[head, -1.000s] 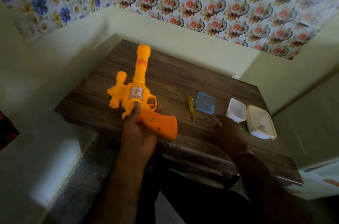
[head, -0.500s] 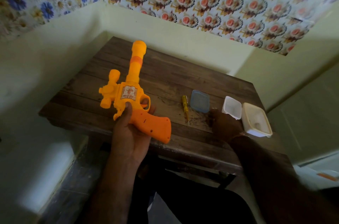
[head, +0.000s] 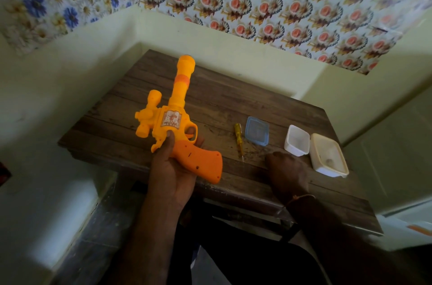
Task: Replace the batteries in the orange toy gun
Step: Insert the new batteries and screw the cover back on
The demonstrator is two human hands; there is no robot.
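Here, left hand (head: pixel 173 172) holds glossy plastic toy gun (head: pixel 174 121) (right hand's (head: pixel 286 173) pose unclear).

A home room is showing: floral wallpaper (head: pixel 280 4) running above a worn wooden table (head: pixel 233 102) in the corner.

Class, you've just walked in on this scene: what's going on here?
A person's left hand holds an orange toy gun over the wooden table, barrel pointing away. The right hand rests on the table near a yellow screwdriver. A blue lid and two white containers lie beside it. The gun looks unopened.
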